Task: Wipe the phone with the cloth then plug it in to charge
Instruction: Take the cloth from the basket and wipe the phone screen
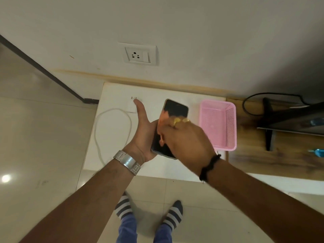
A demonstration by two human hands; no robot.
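Phone (175, 109) held above the white table (114, 95), screen up, long axis running away from the person; left hand (143, 135) cradles its near end from beneath, thumb extended; right hand (185, 137) lies over the screen, fingers curled, blurred; no cloth discernible. Charger (131, 107) and cable (112, 127) lie nearer the left hand; wall socket (138, 54) beyond.

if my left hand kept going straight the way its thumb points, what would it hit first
Most likely the white charger adapter on the white table: the left hand, cradling the phone, has its thumb tip right over it. Height above it is unclear.
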